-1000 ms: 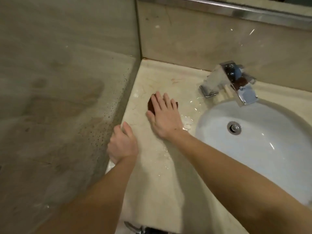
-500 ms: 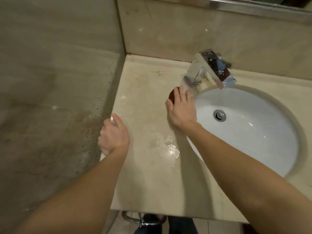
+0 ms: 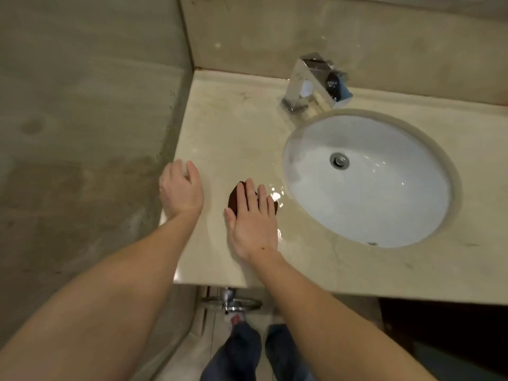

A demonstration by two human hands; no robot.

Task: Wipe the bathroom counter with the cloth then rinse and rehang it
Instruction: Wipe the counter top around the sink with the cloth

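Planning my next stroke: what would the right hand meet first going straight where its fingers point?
Only bare counter ahead of the right hand and cloth, then probably the back wall, left of the faucet.

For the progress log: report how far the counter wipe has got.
Done: nothing finished; water glistens on the beige marble counter by the white oval basin. In hand: the right hand presses the dark brown cloth flat on it, the left hand rests at its edge. Left: finish wiping, rinse, rehang.

A bathroom. A white oval sink [image 3: 384, 202] sits in the marble tabletop [image 3: 233, 127]. A chrome tap [image 3: 310, 78] stands at one o'clock.
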